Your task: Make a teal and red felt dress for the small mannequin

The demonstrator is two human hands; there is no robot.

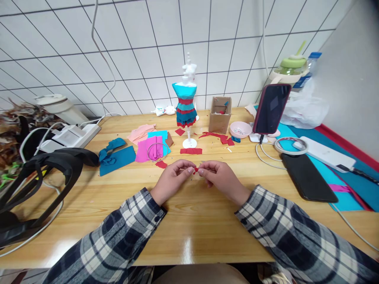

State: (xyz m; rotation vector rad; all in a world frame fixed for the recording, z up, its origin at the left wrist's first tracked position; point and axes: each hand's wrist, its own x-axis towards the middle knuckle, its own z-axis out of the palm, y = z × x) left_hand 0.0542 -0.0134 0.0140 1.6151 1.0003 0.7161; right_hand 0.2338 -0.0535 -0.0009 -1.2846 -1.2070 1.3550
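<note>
Teal material, cloth or crepe paper, lies folded as a sheet (118,160) at the left of the wooden table (189,232), and next to it is a magenta piece (142,150). Then comes the person's left hand (176,177), with thumb and forefinger pinching a small red piece (196,170). Behind stands a white dress form (188,71), dressed in blue and red. The red piece is between the two hands, in front of this form. It looks very light and soft, I think easy to crease or tear, so gentle pinching at its ends seems best. The right hand (220,178) grasps its other end with the fingertips. Farther right are a cardboard box (219,121), a pink bowl (240,135) and an upright phone (272,109).
</note>
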